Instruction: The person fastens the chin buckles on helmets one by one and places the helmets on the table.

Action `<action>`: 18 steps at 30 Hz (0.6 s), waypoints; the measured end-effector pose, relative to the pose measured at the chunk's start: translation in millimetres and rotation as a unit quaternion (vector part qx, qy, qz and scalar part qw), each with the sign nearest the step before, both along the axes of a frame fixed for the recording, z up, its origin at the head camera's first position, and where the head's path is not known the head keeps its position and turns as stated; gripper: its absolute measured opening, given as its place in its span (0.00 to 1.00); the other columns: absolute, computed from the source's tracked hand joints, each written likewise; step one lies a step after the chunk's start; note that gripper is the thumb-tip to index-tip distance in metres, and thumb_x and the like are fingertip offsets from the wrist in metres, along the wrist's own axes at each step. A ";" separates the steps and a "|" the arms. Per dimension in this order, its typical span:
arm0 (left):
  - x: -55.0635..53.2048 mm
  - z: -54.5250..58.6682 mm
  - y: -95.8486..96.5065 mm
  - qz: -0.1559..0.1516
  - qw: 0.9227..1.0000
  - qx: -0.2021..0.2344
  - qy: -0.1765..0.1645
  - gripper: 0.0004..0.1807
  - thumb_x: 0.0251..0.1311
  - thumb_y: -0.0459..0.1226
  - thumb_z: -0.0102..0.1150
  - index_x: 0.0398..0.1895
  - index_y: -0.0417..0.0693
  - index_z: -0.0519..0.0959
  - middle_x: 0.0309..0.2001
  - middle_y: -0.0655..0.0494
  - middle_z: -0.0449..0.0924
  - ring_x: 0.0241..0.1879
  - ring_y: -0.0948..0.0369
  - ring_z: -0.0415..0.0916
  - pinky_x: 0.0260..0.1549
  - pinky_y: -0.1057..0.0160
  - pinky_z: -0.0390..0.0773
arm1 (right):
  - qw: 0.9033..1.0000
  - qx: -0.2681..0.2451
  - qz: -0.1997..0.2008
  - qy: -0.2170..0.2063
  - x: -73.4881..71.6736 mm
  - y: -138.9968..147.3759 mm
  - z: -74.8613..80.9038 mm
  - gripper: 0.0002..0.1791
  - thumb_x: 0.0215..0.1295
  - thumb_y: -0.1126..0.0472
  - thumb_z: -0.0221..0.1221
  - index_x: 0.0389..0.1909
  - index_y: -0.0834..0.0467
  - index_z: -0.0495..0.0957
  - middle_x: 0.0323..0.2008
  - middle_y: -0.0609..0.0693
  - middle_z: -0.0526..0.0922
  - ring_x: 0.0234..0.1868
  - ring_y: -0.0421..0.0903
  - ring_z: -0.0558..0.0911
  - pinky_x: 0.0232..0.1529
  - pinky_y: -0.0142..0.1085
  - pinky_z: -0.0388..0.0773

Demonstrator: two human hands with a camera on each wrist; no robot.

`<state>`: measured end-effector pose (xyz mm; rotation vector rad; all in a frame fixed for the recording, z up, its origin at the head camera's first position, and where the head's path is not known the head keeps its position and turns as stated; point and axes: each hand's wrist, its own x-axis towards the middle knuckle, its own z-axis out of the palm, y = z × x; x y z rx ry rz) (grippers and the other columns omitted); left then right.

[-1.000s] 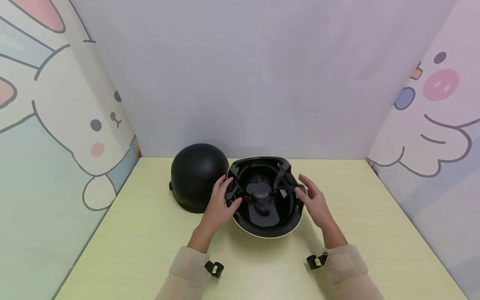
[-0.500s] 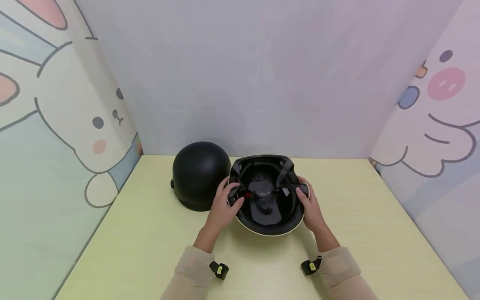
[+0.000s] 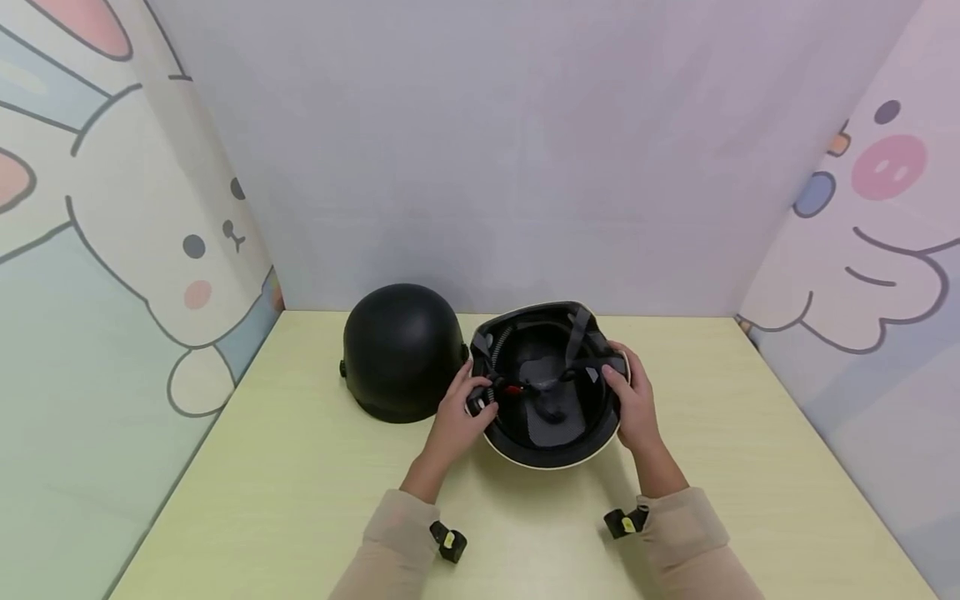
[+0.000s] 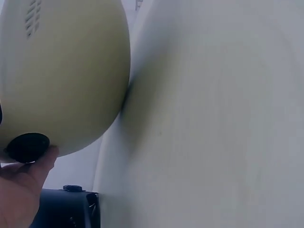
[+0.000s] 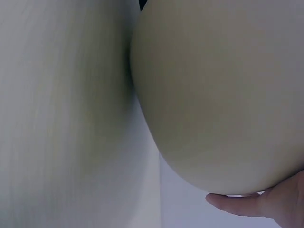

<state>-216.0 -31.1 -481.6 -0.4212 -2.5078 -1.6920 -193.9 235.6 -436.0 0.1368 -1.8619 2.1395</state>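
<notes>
A pale cream helmet (image 3: 555,417) lies upside down, its black padded inside and dark straps facing up. Its outer shell (image 4: 66,90) shows vent slots and a round black knob (image 4: 28,147) in the left wrist view. My left hand (image 3: 454,425) grips the left rim, thumb inside and fingers at the side fitting. On the opposite rim, my right hand (image 3: 637,408) holds on with the thumb over the edge, its fingers along the smooth shell (image 5: 218,95) in the right wrist view. A red piece (image 3: 513,390) shows among the straps.
A black helmet (image 3: 401,354) stands dome up just left of the cream one, close to my left fingers. Both are on a pale yellow table (image 3: 285,500). A grey back wall (image 3: 487,167) and side panels with cartoon animals enclose it.
My right hand has closed onto the right rim. The cream helmet has shifted slightly right and turned a little, its right side now higher, with both hands following. The black helmet stays put.
</notes>
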 end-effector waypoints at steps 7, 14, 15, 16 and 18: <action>-4.6 -10.6 9.2 -0.019 0.999 0.019 -0.025 0.17 0.58 0.38 0.65 0.51 0.50 0.78 0.75 0.52 0.53 0.72 0.49 0.50 0.62 0.45 0.59 | 0.995 0.087 -0.035 -0.018 3.1 2.1 15.8 0.24 0.73 0.65 0.51 0.68 0.64 0.63 0.62 0.60 0.66 0.51 0.45 0.72 0.48 0.30 0.72; -10.1 -21.2 17.9 -0.036 0.997 0.046 -0.041 0.18 0.57 0.34 0.64 0.52 0.48 0.77 0.74 0.48 0.53 0.72 0.48 0.48 0.64 0.44 0.55 | 0.978 0.184 -0.075 -0.057 7.9 -2.0 31.1 0.28 0.71 0.58 0.56 0.70 0.57 0.65 0.65 0.59 0.66 0.52 0.48 0.69 0.45 0.27 0.69; -10.7 -23.0 18.8 -0.040 0.997 0.053 -0.045 0.18 0.57 0.34 0.64 0.52 0.48 0.77 0.74 0.47 0.53 0.72 0.48 0.48 0.64 0.44 0.54 | 0.975 0.196 -0.081 -0.063 8.3 -3.1 32.9 0.28 0.71 0.57 0.57 0.70 0.56 0.65 0.66 0.58 0.65 0.53 0.48 0.69 0.46 0.29 0.69; -11.3 -24.9 19.8 -0.043 0.996 0.060 -0.049 0.18 0.57 0.33 0.63 0.53 0.47 0.76 0.74 0.47 0.52 0.72 0.48 0.47 0.64 0.44 0.53 | 0.973 0.206 -0.084 -0.067 8.8 -4.5 35.2 0.29 0.71 0.56 0.57 0.70 0.56 0.65 0.67 0.58 0.64 0.55 0.50 0.69 0.48 0.32 0.69; -12.1 -28.3 21.5 -0.047 0.994 0.075 -0.059 0.19 0.58 0.32 0.62 0.54 0.46 0.76 0.75 0.47 0.51 0.73 0.48 0.46 0.65 0.44 0.52 | 0.968 0.224 -0.090 -0.072 9.2 -7.0 38.3 0.29 0.70 0.54 0.58 0.70 0.54 0.66 0.69 0.58 0.63 0.60 0.52 0.68 0.53 0.39 0.69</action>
